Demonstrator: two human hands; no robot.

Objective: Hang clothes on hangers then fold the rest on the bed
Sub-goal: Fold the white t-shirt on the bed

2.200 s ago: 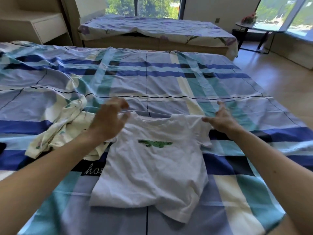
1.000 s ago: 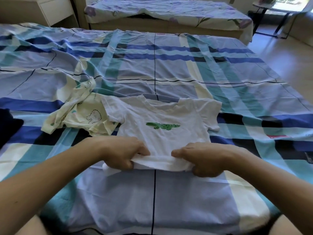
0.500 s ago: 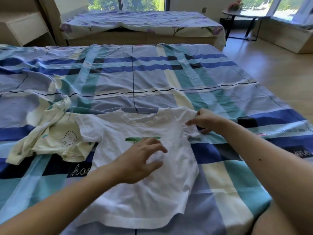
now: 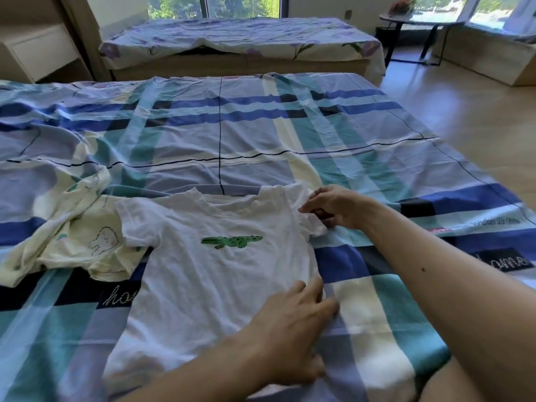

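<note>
The left hand [image 4: 290, 326] rests flat, fingers nearly straight and slightly spread, on the right edge of the one white short-sleeved T-shirt with a green crocodile print [image 4: 208, 274], which lies face-up on the blue-and-teal checked bed cover [image 4: 261, 134]. Farther off, the right hand [image 4: 333, 207] pinches the shirt's sleeve with curled fingers. One crumpled cream garment [image 4: 72, 245] lies partly under the other sleeve. Two beds in all: the second, floral-sheeted bed [image 4: 246, 36] stands behind.

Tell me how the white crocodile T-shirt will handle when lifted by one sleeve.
Probably floppy: the white T-shirt lies wrinkled, its sleeve bunching where the right hand pinches it. Likely light, being thin cloth. It may slide on the bed cover unless the left hand presses it.
</note>
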